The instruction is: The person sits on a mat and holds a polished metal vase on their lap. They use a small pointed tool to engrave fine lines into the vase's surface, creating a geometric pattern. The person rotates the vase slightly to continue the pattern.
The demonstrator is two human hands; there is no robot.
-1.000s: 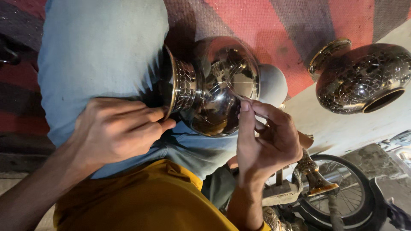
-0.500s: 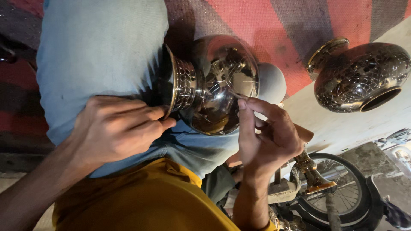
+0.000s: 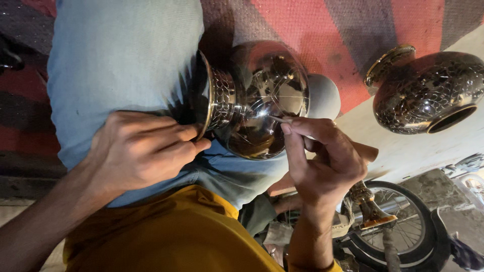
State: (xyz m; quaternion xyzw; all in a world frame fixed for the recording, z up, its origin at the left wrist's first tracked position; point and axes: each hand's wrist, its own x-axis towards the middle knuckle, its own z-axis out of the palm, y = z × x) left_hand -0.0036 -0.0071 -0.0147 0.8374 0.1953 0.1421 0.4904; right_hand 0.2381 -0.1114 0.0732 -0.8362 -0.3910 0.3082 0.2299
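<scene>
A shiny dark metal vase (image 3: 257,100) with a brass rim lies on its side across my lap, on pale blue trousers (image 3: 121,60). My left hand (image 3: 141,148) grips its rim and patterned neck. My right hand (image 3: 322,161) pinches a thin pointed engraving tool (image 3: 280,120), and the tip touches the vase's polished belly, where fine scratched lines show. The tool's wooden handle (image 3: 365,151) sticks out behind my fingers.
A second vase (image 3: 428,90), covered in an engraved scale pattern, lies at the upper right on a pale surface. A red and dark striped mat (image 3: 322,35) lies behind. A wheel (image 3: 403,226) and a small brass piece (image 3: 370,209) sit at the lower right.
My right hand has slid slightly along the vase's belly with the tool tip against the metal. My left hand has kept its grip on the rim.
</scene>
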